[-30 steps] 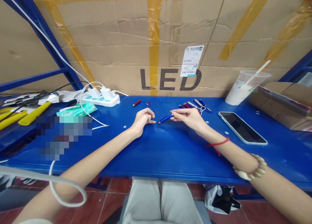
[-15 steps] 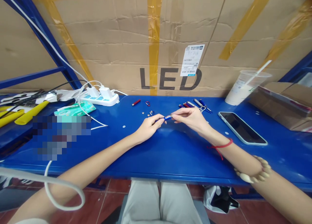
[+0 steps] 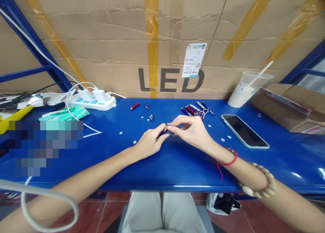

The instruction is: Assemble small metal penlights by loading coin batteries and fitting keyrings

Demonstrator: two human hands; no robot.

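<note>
Both my hands meet over the middle of the blue table (image 3: 177, 165). My left hand (image 3: 149, 143) and my right hand (image 3: 189, 130) pinch the two ends of a small blue keychain light (image 3: 164, 131), which is mostly hidden by the fingers. Just beyond the hands lie small round button cells (image 3: 145, 118) and a metal clip (image 3: 151, 117). Further back right is a bunch of blue, purple and silver keychain lights (image 3: 196, 109). A red light (image 3: 134, 106) and a red clip (image 3: 147, 107) lie at the back.
A phone (image 3: 244, 131) lies face up to the right, with a plastic cup and straw (image 3: 245, 89) and a cardboard box (image 3: 286, 108) behind it. A white power strip (image 3: 92, 102) with cables, a green packet (image 3: 64, 113) and a yellow tool (image 3: 14, 119) sit left. A large LED carton (image 3: 162, 40) forms the back wall.
My left hand moved right and took hold of the blue light's free end. Both hands then drew nearer to me with it, and the view shifted slightly.
</note>
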